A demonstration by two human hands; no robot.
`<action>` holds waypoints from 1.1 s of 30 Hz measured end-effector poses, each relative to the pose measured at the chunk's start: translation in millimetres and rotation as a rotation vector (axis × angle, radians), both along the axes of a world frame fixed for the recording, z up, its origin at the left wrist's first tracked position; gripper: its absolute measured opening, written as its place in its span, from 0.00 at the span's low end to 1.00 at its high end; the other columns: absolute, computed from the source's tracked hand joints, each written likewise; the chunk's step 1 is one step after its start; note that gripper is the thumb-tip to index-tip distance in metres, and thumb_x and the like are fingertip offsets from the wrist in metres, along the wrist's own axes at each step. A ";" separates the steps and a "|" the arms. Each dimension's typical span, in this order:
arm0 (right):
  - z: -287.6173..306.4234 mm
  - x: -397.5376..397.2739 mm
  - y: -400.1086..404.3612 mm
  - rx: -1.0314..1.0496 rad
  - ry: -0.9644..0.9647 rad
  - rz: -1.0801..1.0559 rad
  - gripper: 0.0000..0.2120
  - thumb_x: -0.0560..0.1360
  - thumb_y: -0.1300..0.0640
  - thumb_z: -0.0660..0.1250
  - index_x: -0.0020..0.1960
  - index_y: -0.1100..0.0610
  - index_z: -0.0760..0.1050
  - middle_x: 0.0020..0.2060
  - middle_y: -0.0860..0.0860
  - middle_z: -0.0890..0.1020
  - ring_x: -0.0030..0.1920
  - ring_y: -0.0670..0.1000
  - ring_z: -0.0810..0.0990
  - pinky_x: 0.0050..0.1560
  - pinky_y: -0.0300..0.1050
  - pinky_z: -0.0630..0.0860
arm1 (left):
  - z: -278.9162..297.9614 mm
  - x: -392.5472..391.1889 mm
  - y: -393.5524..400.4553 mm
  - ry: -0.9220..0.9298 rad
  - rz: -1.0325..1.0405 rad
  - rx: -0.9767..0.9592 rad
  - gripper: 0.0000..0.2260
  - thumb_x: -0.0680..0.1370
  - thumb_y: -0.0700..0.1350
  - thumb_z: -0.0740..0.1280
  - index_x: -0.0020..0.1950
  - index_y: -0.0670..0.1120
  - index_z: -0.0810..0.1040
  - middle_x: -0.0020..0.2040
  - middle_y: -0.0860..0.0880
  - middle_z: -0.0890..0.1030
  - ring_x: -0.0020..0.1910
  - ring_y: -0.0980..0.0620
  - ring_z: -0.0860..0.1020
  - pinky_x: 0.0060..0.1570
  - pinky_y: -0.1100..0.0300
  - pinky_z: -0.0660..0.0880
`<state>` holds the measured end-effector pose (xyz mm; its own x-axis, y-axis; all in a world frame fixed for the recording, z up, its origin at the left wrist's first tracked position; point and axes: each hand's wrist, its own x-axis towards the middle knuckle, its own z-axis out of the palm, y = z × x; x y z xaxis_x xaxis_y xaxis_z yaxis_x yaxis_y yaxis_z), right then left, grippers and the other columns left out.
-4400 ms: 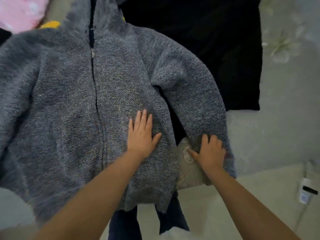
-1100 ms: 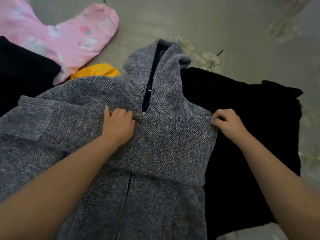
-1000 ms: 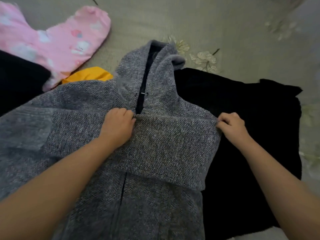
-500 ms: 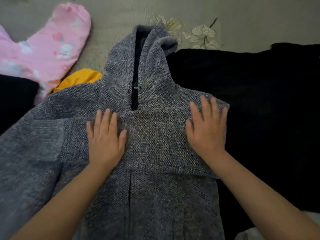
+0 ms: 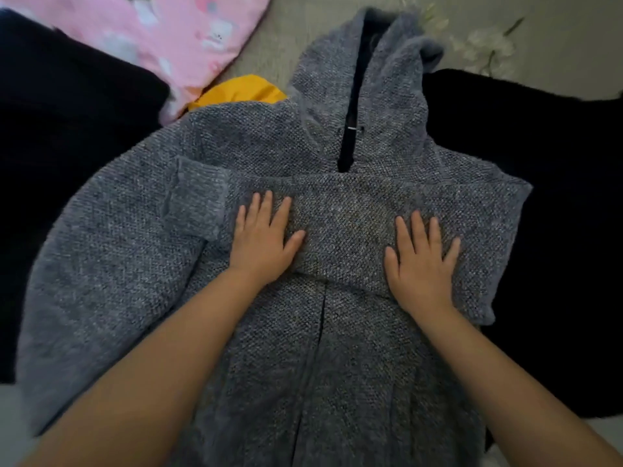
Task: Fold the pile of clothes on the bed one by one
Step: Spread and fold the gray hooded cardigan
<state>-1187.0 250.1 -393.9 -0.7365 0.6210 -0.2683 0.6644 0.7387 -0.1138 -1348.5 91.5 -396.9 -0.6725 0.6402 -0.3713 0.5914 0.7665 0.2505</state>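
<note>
Item: grey hoodie (image 5: pixel 337 348), centre of bed (image 5: pixel 303 32), front up, zip closed.
Axis: long axis runs 12 to 6; hood at 12, hem toward the wearer of the camera.
Progress: one sleeve (image 5: pixel 354 227) laid across the chest, cuff at 9. Other sleeve spread toward 8, unfolded. Hood and body not yet folded. Judged an early stage of this garment.
Left hand (image 5: pixel 261 244): flat, fingers straight, pressing the crossed sleeve; holds nothing.
Right hand (image 5: pixel 419 261): flat, fingers spread, pressing the same sleeve; holds nothing.
Remaining: pink garment (image 5: pixel 175 32) at 11, yellow piece (image 5: pixel 239 91) beside it, black cloth (image 5: pixel 556 214) at 3 and 9, all unfolded.
</note>
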 end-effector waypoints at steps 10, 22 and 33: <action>36.0 -55.2 -189.2 -0.178 0.350 0.380 0.23 0.74 0.49 0.61 0.67 0.56 0.70 0.69 0.58 0.67 0.70 0.63 0.57 0.63 0.67 0.43 | 63.9 13.5 -209.4 0.260 0.275 0.339 0.20 0.76 0.41 0.62 0.66 0.34 0.68 0.67 0.34 0.68 0.69 0.35 0.59 0.65 0.38 0.57; 13.3 -64.2 -255.5 -0.114 -0.011 0.458 0.32 0.75 0.40 0.45 0.75 0.54 0.47 0.75 0.52 0.51 0.75 0.52 0.46 0.72 0.53 0.39 | 16.6 45.6 -335.4 -0.272 0.751 0.496 0.14 0.78 0.46 0.62 0.60 0.41 0.74 0.51 0.44 0.78 0.49 0.48 0.75 0.41 0.62 0.66; 62.7 -65.9 -253.7 -0.176 -0.241 0.483 0.28 0.80 0.45 0.50 0.75 0.48 0.42 0.75 0.48 0.44 0.75 0.50 0.43 0.72 0.54 0.45 | 123.6 -16.2 -333.4 0.354 0.918 0.903 0.07 0.72 0.35 0.68 0.49 0.33 0.78 0.45 0.37 0.78 0.46 0.44 0.73 0.47 0.64 0.62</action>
